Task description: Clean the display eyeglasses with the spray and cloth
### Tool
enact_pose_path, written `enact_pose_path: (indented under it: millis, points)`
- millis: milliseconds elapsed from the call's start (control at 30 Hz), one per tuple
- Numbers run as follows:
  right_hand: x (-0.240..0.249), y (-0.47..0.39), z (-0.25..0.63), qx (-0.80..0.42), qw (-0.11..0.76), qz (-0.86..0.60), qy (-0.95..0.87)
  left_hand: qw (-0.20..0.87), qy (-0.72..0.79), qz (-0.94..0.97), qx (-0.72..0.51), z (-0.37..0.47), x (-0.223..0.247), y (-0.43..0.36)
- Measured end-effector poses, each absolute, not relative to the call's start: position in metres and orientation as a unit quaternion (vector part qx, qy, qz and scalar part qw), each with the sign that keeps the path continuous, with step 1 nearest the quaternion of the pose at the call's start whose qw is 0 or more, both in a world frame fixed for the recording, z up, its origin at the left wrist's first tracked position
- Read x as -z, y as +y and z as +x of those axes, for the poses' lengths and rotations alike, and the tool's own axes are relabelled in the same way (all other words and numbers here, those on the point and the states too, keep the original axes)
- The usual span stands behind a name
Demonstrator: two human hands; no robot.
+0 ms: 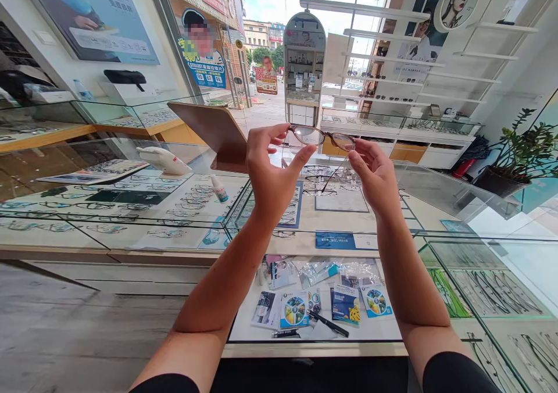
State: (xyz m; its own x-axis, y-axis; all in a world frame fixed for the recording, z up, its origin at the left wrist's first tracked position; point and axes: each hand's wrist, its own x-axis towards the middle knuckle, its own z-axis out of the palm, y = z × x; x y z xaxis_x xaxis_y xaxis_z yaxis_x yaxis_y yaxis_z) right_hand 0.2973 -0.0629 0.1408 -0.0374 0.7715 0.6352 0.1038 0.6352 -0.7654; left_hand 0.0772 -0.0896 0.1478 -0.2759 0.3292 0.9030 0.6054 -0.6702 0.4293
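Both of my hands hold up a pair of eyeglasses [325, 137] with a dark reddish-brown frame, above the glass display counter. My left hand [272, 169] pinches the frame's left end between thumb and fingers. At the other end, my right hand [374, 169] grips the rim's outer corner the same way. One thin temple arm hangs down below the lenses, between the hands. Behind and under the glasses, several spectacle frames [320, 190] lie on or in the counter.
A brown tabletop mirror [213, 128] stands left of my hands. Nearby are a white hand-shaped stand [163, 160] and a small bottle [219, 189]. Leaflets [294, 310] and a black pen [329, 323] lie in front of me. A potted plant [518, 146] stands at right.
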Motion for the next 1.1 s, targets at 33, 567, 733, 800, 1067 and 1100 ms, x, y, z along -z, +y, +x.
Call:
enact_pose_path:
  millis: [33, 567, 733, 800, 1067, 1100]
  points:
    - [-0.14, -0.062, 0.298, -0.27, 0.606, -0.333, -0.67, 0.107, -0.393, -0.594, 0.694, 0.078, -0.149, -0.091]
    - [-0.137, -0.056, 0.3, -0.297, 0.595, -0.336, -0.667, 0.163, -0.393, -0.616, 0.664, 0.077, -0.144, -0.091]
    - [-0.133, -0.051, 0.3, -0.293, 0.59, -0.335, -0.674, 0.126, -0.375, -0.627, 0.672, 0.077, -0.145, -0.09]
    - [-0.132, -0.05, 0.3, -0.286, 0.593, -0.336, -0.673, 0.138, -0.359, -0.618, 0.685, 0.078, -0.146, -0.089]
    - [-0.134, -0.055, 0.298, -0.162, 0.645, -0.342, -0.664, 0.135, -0.365, -0.63, 0.672, 0.07, -0.145, -0.078]
    - [-0.134, -0.057, 0.298, -0.138, 0.648, -0.347, -0.664, 0.117, -0.371, -0.636, 0.667, 0.068, -0.144, -0.077]
